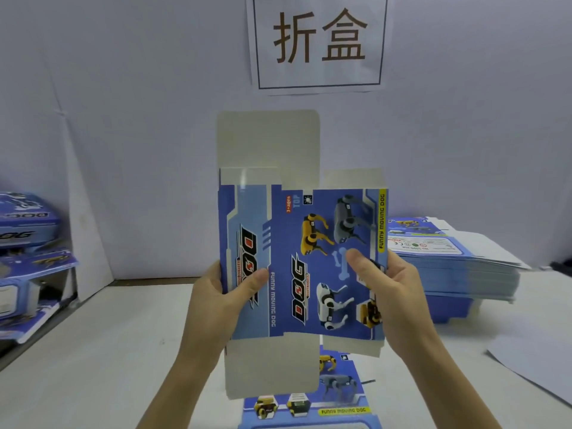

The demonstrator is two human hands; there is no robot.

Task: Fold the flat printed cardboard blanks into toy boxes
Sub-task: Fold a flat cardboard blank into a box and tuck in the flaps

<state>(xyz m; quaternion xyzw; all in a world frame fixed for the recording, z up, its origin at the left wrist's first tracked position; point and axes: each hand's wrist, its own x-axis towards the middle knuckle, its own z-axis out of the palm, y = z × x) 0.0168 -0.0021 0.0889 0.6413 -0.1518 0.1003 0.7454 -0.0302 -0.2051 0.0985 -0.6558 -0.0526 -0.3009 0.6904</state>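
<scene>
Cardboard was the nearest item noted: a second printed blank (309, 408) lay flat on the table (108, 351) at six o'clock, partly covered from view by the work above it.

Over it, at centre, the person had the held blank (303, 261) upright and clear of the table, printed face toward them. Its plain upper flap (267, 137) stood at twelve o'clock and its lower flap (272, 366) hung at six. The left hand (223, 292) pinched the nine o'clock edge, thumb pressed on the print, with the fingers behind the card and out of my sight. The right hand (387, 289) pinched the three o'clock edge the same way, thumb on the face beside the bone motif.

In my judgement the board is light and thin, stiff across each panel and ready to give only at its scores. The glossy print is likely slick under a thumb. The loose flaps would crease if caught. The long side edges, close to the scores, are the sound place to hold it; the flaps are not.

Beyond, a stack of flat blanks (448, 267) rested on the table at three o'clock. What appeared to be folded boxes (28, 224) were piled at nine o'clock. Farthest, at twelve o'clock, a sign (318, 41) with two large characters hung on the wall (139, 119).
</scene>
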